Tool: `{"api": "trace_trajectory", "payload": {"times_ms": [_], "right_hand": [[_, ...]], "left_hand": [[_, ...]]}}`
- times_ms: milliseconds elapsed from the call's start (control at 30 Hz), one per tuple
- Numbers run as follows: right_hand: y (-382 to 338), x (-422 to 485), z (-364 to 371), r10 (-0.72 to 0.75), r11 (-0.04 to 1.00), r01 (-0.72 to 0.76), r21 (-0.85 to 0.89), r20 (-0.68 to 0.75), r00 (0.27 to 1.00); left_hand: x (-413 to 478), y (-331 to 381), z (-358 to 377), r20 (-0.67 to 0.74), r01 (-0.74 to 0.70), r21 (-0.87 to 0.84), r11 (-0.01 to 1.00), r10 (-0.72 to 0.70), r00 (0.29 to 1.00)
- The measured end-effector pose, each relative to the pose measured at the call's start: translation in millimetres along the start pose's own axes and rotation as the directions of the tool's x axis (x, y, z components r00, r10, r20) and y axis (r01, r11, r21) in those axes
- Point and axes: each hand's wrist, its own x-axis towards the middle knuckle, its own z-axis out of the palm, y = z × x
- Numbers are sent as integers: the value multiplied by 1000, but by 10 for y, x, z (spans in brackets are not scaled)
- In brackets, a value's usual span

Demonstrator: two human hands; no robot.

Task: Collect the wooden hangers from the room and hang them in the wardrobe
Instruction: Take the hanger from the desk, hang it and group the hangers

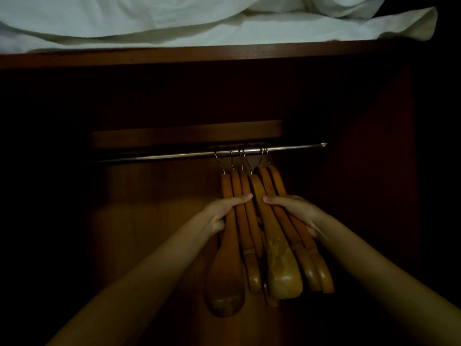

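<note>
Several wooden hangers point(264, 231) hang by their metal hooks from the steel rail point(294, 147) inside the dark wardrobe, bunched together near the rail's right half. My left hand point(222, 212) grips the left group of hangers from the left side. My right hand point(291, 209) holds the right group from the right side. The fingertips of both hands nearly meet in the middle of the bunch. The hangers' broad rounded ends point toward me.
A wooden shelf edge point(199, 54) runs above the rail, with white bedding point(199, 18) piled on it. The wardrobe's right wall point(374, 171) stands just past the rail's end. The left stretch of rail point(149, 158) is bare and dim.
</note>
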Motion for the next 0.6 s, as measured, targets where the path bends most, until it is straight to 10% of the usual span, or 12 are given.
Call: {"api": "trace_trajectory", "payload": {"times_ms": [600], "right_hand": [[65, -164, 43, -52, 997, 57, 55, -79, 995]], "left_hand": [[-74, -90, 20, -16, 48, -15, 999, -48, 999]]}}
